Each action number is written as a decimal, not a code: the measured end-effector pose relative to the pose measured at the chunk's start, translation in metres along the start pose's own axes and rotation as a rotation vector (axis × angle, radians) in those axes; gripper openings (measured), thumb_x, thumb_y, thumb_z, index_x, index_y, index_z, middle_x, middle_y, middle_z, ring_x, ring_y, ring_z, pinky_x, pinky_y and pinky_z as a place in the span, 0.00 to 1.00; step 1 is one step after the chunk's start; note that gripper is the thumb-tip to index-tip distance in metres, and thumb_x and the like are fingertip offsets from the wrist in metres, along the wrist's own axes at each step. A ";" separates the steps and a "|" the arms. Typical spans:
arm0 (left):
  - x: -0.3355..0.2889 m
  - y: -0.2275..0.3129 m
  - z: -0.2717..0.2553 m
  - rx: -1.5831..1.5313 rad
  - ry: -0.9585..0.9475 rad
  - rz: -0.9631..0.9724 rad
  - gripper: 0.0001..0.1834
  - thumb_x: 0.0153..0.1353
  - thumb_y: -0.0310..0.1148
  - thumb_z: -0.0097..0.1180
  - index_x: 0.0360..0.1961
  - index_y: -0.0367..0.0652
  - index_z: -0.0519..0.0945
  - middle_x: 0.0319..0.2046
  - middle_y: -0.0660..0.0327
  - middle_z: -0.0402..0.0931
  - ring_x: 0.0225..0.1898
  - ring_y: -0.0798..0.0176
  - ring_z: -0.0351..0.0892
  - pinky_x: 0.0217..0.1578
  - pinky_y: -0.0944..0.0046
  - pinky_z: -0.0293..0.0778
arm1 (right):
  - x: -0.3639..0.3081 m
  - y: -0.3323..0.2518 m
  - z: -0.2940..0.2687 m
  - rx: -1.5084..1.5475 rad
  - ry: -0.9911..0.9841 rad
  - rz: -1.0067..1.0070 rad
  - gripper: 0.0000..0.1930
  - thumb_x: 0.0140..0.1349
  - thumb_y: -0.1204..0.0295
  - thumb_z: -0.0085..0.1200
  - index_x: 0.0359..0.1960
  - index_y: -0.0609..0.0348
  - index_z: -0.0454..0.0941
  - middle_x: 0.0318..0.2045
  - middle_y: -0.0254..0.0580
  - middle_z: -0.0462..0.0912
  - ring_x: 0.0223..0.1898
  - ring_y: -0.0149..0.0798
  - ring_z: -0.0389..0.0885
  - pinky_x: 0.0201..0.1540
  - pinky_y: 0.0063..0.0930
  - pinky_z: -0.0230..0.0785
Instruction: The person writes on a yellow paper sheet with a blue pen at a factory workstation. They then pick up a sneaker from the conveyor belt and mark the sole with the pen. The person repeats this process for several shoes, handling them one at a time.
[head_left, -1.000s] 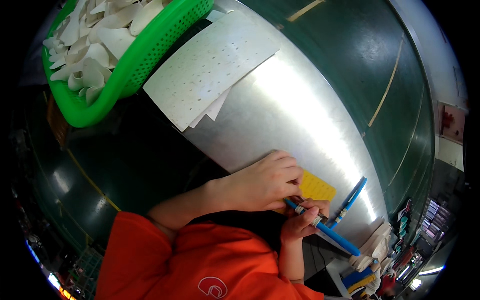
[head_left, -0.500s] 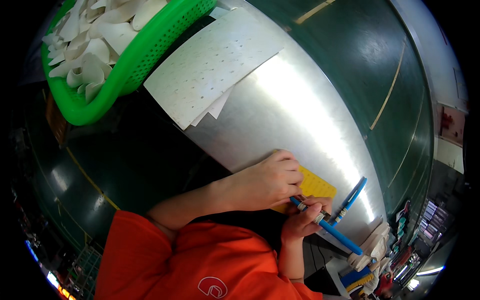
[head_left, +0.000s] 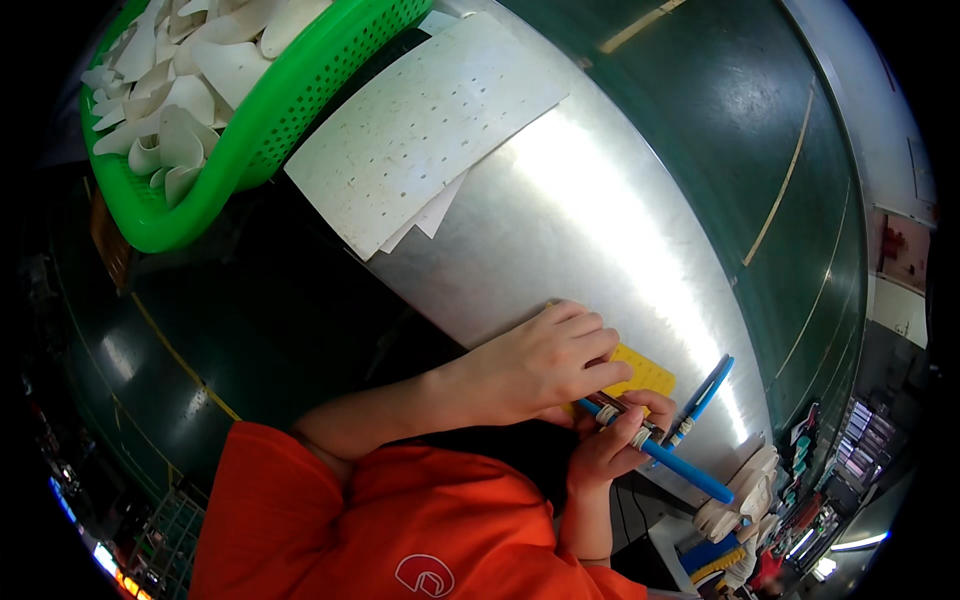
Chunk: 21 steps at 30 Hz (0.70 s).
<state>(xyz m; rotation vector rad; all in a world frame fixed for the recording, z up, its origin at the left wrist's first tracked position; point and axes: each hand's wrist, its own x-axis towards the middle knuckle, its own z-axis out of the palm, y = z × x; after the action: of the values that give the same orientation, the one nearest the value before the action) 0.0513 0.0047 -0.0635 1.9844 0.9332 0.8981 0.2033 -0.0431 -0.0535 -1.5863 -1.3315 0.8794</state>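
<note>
Head view, the only one. Right hand (head_left: 612, 447): closed on a blue stick (head_left: 672, 460), thumb pressed near its pale wrapped bands. The stick slants through the grip, one end out to the right, the other toward the left hand (head_left: 560, 358). Left hand: fingers curled at that end; tips hidden, so I cannot tell whether they pinch anything. A narrow brown piece (head_left: 608, 402) shows between the hands, alongside the stick; kind unclear to me.

Around the grip: flat yellow piece (head_left: 648, 372) just beyond it, partly covered by the left hand; a second blue stick (head_left: 711, 393), also banded, to the right on the metal table (head_left: 500, 285). Farther off, beyond and left, a speckled white sheet (head_left: 430, 140) and a green basket (head_left: 165, 235).

Step, my judgement: close two-handed work at the stick's banded stretch. I would say the next move calls for a steady right grip, the left fingertips finely placed, and the stick's free end kept off the second one.
</note>
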 end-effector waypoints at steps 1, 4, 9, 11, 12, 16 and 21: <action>0.000 0.000 0.000 0.006 0.002 0.000 0.22 0.42 0.39 0.63 0.38 0.42 0.74 0.35 0.60 0.67 0.42 0.58 0.67 0.49 0.58 0.60 | 0.000 0.000 0.000 -0.001 0.010 -0.004 0.13 0.64 0.61 0.39 0.32 0.60 0.63 0.24 0.35 0.66 0.16 0.24 0.68 0.18 0.12 0.58; -0.001 0.001 0.002 0.006 -0.005 -0.016 0.21 0.43 0.39 0.63 0.38 0.43 0.74 0.35 0.61 0.67 0.42 0.58 0.67 0.49 0.58 0.60 | -0.001 -0.001 0.001 -0.028 0.020 -0.032 0.13 0.64 0.62 0.39 0.33 0.61 0.62 0.27 0.36 0.66 0.19 0.25 0.69 0.21 0.14 0.61; -0.001 0.002 0.003 0.034 -0.008 -0.019 0.20 0.43 0.39 0.63 0.37 0.43 0.74 0.34 0.62 0.68 0.42 0.60 0.67 0.50 0.58 0.59 | -0.003 -0.004 0.000 -0.069 0.015 -0.052 0.13 0.63 0.63 0.41 0.33 0.62 0.62 0.29 0.37 0.66 0.25 0.27 0.70 0.29 0.18 0.63; -0.001 0.002 0.004 0.038 -0.007 -0.022 0.20 0.43 0.39 0.62 0.37 0.43 0.74 0.34 0.62 0.68 0.42 0.60 0.68 0.51 0.58 0.59 | -0.004 -0.003 -0.001 -0.067 0.010 -0.046 0.12 0.63 0.63 0.41 0.33 0.62 0.63 0.30 0.38 0.66 0.27 0.28 0.70 0.31 0.19 0.64; -0.001 0.002 0.004 0.028 -0.006 -0.026 0.20 0.43 0.39 0.62 0.37 0.44 0.74 0.33 0.62 0.68 0.42 0.60 0.68 0.51 0.58 0.59 | -0.005 -0.003 -0.002 -0.086 0.017 -0.069 0.12 0.63 0.64 0.41 0.33 0.62 0.63 0.30 0.38 0.66 0.27 0.28 0.70 0.31 0.19 0.63; -0.002 0.001 0.004 0.042 0.000 -0.014 0.20 0.43 0.40 0.62 0.37 0.44 0.74 0.33 0.62 0.68 0.42 0.60 0.68 0.51 0.58 0.59 | -0.004 0.003 -0.001 -0.157 0.038 -0.150 0.12 0.63 0.65 0.41 0.32 0.63 0.63 0.30 0.39 0.66 0.28 0.29 0.69 0.32 0.20 0.62; -0.002 0.000 0.004 0.014 0.009 -0.010 0.20 0.43 0.40 0.62 0.37 0.44 0.74 0.34 0.61 0.68 0.43 0.60 0.68 0.52 0.58 0.58 | -0.005 0.005 -0.002 -0.169 0.032 -0.193 0.11 0.62 0.66 0.42 0.32 0.63 0.63 0.30 0.40 0.66 0.29 0.30 0.68 0.33 0.22 0.62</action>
<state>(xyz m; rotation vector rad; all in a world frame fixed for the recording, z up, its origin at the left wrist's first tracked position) 0.0536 0.0015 -0.0663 1.9879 0.9562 0.8975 0.2059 -0.0488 -0.0573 -1.5599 -1.5398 0.6356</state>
